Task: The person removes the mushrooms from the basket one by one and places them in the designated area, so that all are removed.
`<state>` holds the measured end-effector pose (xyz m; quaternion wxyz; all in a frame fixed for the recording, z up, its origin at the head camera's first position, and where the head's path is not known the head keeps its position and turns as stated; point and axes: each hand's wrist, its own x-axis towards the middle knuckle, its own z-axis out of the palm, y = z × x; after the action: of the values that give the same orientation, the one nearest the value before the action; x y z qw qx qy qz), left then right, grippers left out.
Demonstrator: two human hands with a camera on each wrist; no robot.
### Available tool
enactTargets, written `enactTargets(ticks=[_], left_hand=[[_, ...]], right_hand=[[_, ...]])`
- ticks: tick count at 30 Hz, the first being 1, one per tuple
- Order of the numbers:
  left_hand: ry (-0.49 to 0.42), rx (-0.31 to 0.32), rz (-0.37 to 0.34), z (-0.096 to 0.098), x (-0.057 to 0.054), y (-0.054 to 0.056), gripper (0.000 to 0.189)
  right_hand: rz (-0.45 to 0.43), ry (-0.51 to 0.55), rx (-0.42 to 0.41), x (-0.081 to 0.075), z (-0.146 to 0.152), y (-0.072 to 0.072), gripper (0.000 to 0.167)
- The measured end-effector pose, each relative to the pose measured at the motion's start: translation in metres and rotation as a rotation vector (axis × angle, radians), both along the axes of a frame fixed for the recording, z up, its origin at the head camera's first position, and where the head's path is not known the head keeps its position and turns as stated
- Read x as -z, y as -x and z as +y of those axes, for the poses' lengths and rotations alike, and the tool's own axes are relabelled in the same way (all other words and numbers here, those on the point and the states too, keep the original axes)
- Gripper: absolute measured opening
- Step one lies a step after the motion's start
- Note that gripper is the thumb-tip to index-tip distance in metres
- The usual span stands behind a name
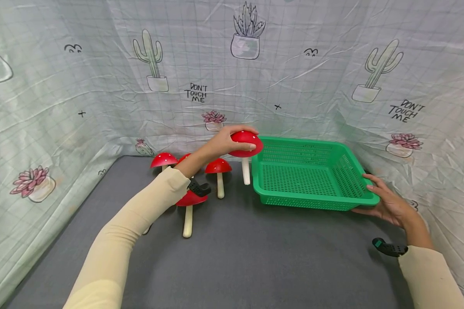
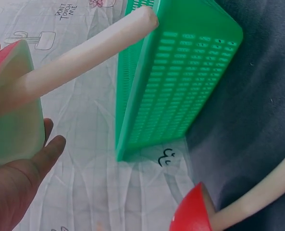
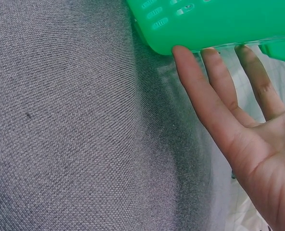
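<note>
My left hand (image 1: 223, 140) grips a toy mushroom (image 1: 245, 171) by its red, white-spotted cap, above the table beside the basket's left end. The pale stem points down in the head view; the left wrist view shows the cap's hollow underside. A green plastic basket (image 1: 272, 201) with slotted walls stands to the right. At its near right corner, my right hand (image 1: 392, 206) touches the rim and wall with extended fingers (image 3: 192, 79). Several more red-capped mushrooms, among them one mushroom (image 1: 218, 166) left of the basket, lie near my left forearm, which partly hides some.
A grey cloth (image 1: 247, 257) covers the table. White fabric (image 1: 294, 86) printed with cacti hangs behind and at both sides, close to the basket's far edge. Another mushroom (image 1: 188, 219) lies nearer the front, its cap partly under my left wrist strap in view.
</note>
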<state>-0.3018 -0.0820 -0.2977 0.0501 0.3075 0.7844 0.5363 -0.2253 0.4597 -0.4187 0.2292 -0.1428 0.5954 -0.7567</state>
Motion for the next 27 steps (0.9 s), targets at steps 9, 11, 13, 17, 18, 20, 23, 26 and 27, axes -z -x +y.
enactTargets(ticks=[9,11,13,17,18,20,23,26,27], left_hand=[[0.024,-0.035,-0.025,-0.016,0.005,-0.003,0.045],[0.024,-0.036,-0.024,-0.018,0.006,-0.004,0.046],[0.023,-0.033,-0.026,-0.021,0.006,-0.006,0.047],[0.014,-0.030,-0.051,-0.027,0.006,-0.010,0.049],[0.016,-0.029,-0.056,-0.029,0.007,-0.012,0.050],[0.031,-0.038,-0.070,-0.034,0.007,-0.016,0.052],[0.071,-0.055,-0.088,-0.042,0.008,-0.022,0.052],[0.099,-0.066,-0.121,-0.050,0.010,-0.028,0.051],[0.110,-0.068,-0.124,-0.053,0.010,-0.030,0.051]], right_hand=[[0.008,-0.008,-0.013,0.000,-0.001,0.002,0.047],[0.009,-0.010,-0.016,0.000,-0.001,0.002,0.048],[0.009,-0.010,-0.018,-0.001,-0.001,0.002,0.048],[0.007,-0.005,-0.014,-0.001,-0.002,0.001,0.047],[0.006,-0.005,-0.010,-0.001,-0.002,0.001,0.047],[0.001,-0.004,0.000,-0.001,-0.003,0.001,0.048],[-0.007,-0.006,0.013,-0.001,-0.004,0.000,0.048],[-0.015,0.000,0.013,-0.001,-0.004,0.000,0.047],[-0.015,0.003,0.011,-0.001,-0.004,0.000,0.048]])
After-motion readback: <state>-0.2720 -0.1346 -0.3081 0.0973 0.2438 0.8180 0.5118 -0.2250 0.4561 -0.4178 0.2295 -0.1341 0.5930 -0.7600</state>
